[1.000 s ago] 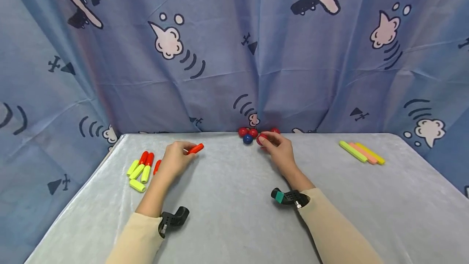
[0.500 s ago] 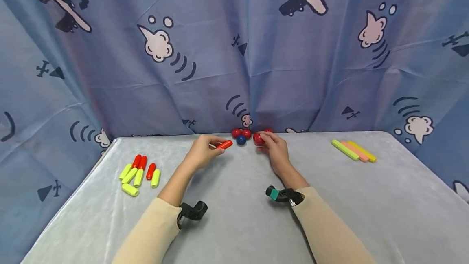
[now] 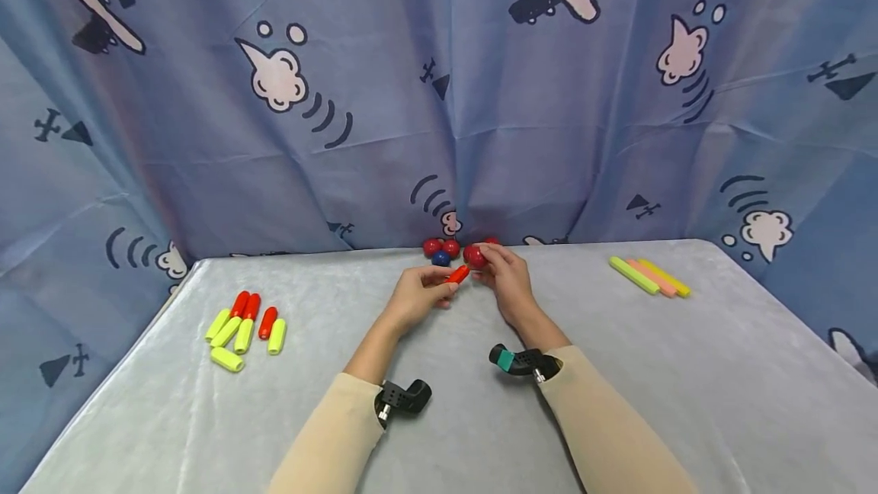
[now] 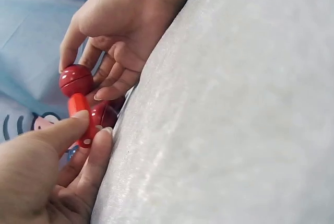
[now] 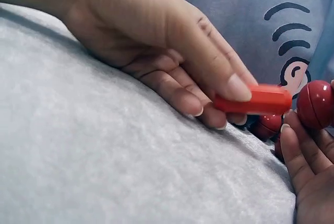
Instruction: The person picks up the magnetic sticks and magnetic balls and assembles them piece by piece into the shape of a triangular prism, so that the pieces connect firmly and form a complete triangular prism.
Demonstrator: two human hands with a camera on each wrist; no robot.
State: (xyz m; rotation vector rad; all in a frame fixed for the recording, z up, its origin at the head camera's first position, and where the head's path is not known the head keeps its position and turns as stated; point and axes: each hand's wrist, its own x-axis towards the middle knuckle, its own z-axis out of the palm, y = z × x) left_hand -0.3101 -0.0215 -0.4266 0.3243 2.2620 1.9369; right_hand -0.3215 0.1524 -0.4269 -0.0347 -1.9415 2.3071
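Between the thumb and fingers of my left hand [image 3: 420,292] is a short red faceted stick [image 3: 459,274], its free end pointing toward the other hand. My right hand [image 3: 507,280] pinches a glossy red ball [image 3: 475,256] with a thin groove around it. In the left wrist view the tip of the stick lies right by the ball [image 4: 76,80]; in the right wrist view a small gap shows between the stick [image 5: 269,100] and the ball [image 5: 314,104]. Beside the hands, at the table's back edge, sit a blue ball [image 3: 441,258] and more red balls [image 3: 432,246].
On the left lie several short yellow-green pieces [image 3: 226,358] and red pieces [image 3: 268,323], some joined end to end. A yellow-green stick [image 3: 634,275], an orange stick [image 3: 650,278] and a yellow stick [image 3: 677,283] lie at right. A patterned curtain [image 3: 370,97] hangs behind the table.
My left hand has carried the red stick rightward from the left side up to the ball. The right hand keeps its hold on the ball and has hardly moved. The head view has shifted slightly.
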